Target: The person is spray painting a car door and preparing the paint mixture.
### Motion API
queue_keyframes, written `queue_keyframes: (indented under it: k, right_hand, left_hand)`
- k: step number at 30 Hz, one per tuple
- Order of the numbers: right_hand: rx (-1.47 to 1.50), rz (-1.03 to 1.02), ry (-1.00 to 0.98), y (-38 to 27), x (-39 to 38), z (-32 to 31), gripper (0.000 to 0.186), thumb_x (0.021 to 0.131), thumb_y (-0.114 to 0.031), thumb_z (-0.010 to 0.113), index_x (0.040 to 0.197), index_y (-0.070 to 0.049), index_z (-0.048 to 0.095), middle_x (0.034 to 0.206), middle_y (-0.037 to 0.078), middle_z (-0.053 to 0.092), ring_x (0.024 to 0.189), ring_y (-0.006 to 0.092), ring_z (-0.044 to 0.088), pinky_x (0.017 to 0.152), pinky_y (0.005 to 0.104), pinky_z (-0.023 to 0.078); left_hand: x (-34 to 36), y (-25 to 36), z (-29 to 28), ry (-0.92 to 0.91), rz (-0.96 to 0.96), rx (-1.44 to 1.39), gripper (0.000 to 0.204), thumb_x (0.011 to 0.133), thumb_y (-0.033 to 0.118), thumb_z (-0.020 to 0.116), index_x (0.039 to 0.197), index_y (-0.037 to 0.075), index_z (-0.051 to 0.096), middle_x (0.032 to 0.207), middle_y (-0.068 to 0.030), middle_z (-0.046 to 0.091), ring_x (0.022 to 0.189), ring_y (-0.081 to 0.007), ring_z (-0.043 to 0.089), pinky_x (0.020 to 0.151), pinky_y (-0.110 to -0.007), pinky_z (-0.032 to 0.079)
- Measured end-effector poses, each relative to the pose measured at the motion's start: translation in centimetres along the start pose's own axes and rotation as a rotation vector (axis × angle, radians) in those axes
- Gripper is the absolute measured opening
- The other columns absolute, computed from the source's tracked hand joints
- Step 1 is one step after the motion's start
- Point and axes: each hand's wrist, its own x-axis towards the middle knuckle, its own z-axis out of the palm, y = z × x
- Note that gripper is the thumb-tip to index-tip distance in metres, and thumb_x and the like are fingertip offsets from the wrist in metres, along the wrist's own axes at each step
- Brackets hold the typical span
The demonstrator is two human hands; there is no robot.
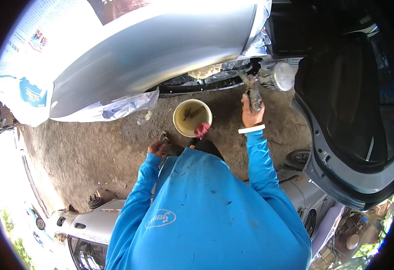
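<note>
My right hand (pixel 252 113) grips a grimy grey object (pixel 253 90), which reaches up beside a translucent round container (pixel 283 76) near the lower edge of the silver body panel (pixel 161 42). My left hand (pixel 158 147) is low at my left side, its fingers curled; what is in them, if anything, I cannot make out. Between my hands stands a cream bucket (pixel 179 118) with dark flat pieces inside and a crumpled red cloth (pixel 202 130) over its near rim.
Newspaper masking (pixel 26 45) and plastic sheeting (pixel 111 108) surround the panel. An open dark vehicle door (pixel 345 103) stands at the right, above a tyre (pixel 296 159). A silver car (pixel 89 225) is behind me on the stained concrete floor (pixel 80 166).
</note>
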Motion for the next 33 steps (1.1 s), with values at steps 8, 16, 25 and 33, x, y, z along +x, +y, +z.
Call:
queue_keyframes:
  k: [8, 16, 25, 33]
  right_hand:
    - [-0.129, -0.159, -0.173, -4.4, -3.3, 2.0, 0.026, 0.084, -0.020, 0.067, 0.096, 0.002, 0.059, 0.076, 0.012, 0.061, 0.067, 0.0173, 0.053, 0.063, 0.0336, 0.046]
    - [0.025, -0.003, 0.019, -1.6, 0.7, -0.7, 0.029, 0.085, -0.023, 0.068, 0.097, 0.002, 0.059, 0.080, 0.006, 0.061, 0.070, 0.0128, 0.052, 0.063, 0.0287, 0.044]
    - [-0.069, -0.194, -0.224, -6.0, -3.2, 1.8, 0.028, 0.085, -0.020, 0.067, 0.100, 0.003, 0.059, 0.079, 0.011, 0.062, 0.071, 0.0155, 0.053, 0.065, 0.0325, 0.046]
    - [-0.045, -0.004, 0.011, -2.7, 0.5, -1.2, 0.033, 0.085, -0.025, 0.068, 0.099, 0.004, 0.059, 0.081, 0.011, 0.063, 0.071, 0.0173, 0.055, 0.064, 0.0321, 0.045]
  left_hand:
    - [-0.3, -0.1, 0.3, 0.049, 0.003, -0.002, 0.027, 0.088, 0.015, 0.060, 0.113, 0.003, 0.060, 0.090, -0.0078, 0.067, 0.073, -0.0162, 0.063, 0.064, -0.029, 0.054]
    - [-0.6, 0.1, 0.2, 0.063, 0.025, -0.014, 0.028, 0.087, 0.016, 0.061, 0.112, 0.003, 0.060, 0.088, -0.0073, 0.067, 0.072, -0.0157, 0.063, 0.062, -0.029, 0.053]
    - [-0.5, -1.2, -0.8, 0.082, -0.036, -0.035, 0.028, 0.087, 0.015, 0.061, 0.112, 0.003, 0.060, 0.089, -0.0078, 0.067, 0.071, -0.0155, 0.063, 0.061, -0.028, 0.053]
    - [-0.7, -2.0, -1.2, 0.105, 0.011, 0.025, 0.028, 0.087, 0.015, 0.060, 0.112, 0.004, 0.061, 0.087, -0.0076, 0.067, 0.070, -0.0158, 0.063, 0.060, -0.029, 0.053]
